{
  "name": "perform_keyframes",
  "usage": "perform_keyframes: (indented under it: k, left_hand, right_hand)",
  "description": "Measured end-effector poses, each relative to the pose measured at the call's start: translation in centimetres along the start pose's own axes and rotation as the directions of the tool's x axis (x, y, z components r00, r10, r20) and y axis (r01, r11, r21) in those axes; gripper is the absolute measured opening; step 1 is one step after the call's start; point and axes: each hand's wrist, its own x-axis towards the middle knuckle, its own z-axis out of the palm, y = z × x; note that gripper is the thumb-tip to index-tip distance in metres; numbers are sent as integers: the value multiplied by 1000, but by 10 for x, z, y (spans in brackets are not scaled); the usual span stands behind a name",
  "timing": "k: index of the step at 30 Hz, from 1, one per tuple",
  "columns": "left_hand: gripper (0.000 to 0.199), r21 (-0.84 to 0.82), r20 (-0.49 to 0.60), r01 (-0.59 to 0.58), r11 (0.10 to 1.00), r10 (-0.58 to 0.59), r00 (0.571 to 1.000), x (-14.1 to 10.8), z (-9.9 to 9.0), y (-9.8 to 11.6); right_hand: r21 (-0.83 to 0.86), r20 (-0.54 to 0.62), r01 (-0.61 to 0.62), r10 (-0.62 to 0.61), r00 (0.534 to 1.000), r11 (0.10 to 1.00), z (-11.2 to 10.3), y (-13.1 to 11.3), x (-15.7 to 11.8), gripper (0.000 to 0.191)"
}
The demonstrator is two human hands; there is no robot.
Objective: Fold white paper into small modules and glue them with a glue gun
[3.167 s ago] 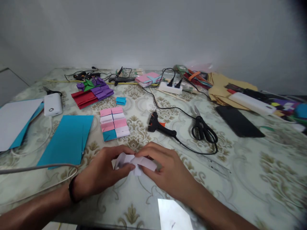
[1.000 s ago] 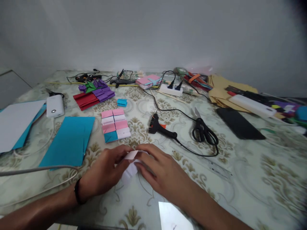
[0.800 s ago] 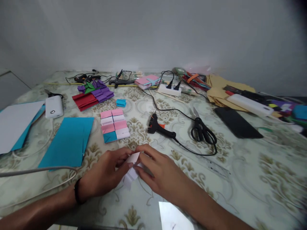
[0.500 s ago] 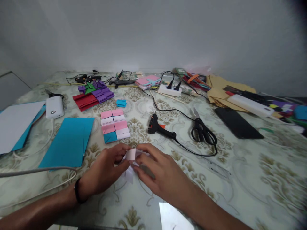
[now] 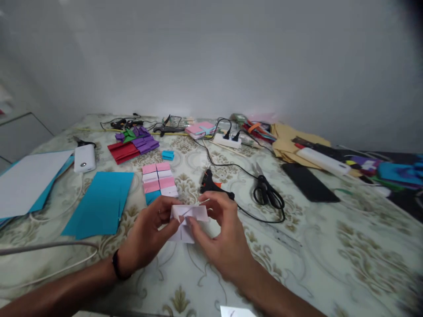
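Note:
A folded piece of white paper [image 5: 187, 237] is held up over the table between both hands, its flaps and creases facing me. My left hand [image 5: 150, 235] pinches its left side, thumb on the front. With the thumb pressed on the front and fingers behind the upper right edge, my right hand [image 5: 223, 237] grips the other side. Just beyond lie folded pink, white and blue paper pieces [image 5: 160, 179] in two columns. A black hot glue gun [image 5: 211, 182] rests behind my right hand.
Blue paper sheets [image 5: 99, 202] and a white power bank [image 5: 85, 158] lie left. Black-handled scissors [image 5: 268, 191], a phone [image 5: 309, 182] and a clear ruler [image 5: 284, 237] are right. A power strip [image 5: 227, 141] with cords and red and purple folded papers [image 5: 124, 152] sit farther back.
The white paper has turned and spread, so more of its creased face shows. My right hand has shifted to its right edge, fingers more raised. The camera view has tilted up slightly.

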Motion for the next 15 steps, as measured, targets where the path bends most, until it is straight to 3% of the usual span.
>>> perform_keyframes:
  k: [3, 5, 8, 15]
  left_hand:
    - [19, -21, -12, -73, 997, 73, 997, 0, 5, 8]
    - [17, -10, -13, -144, 990, 143, 990, 3, 9, 18]
    - [17, 32, -18, -254, 967, 255, 967, 12, 13, 37]
    - [24, 32, -160, -444, 896, 443, 882, 51, 11, 93]
  right_hand:
    - [118, 96, -224, 213, 972, 967, -4, -11, 10, 29]
    - [155, 178, -296, 268, 947, 943, -7, -21, 20, 10]
    - [234, 172, -291, 255, 951, 928, -11, -34, 39, 6]
    - [394, 62, -153, 140, 988, 906, -20, -64, 101, 13]
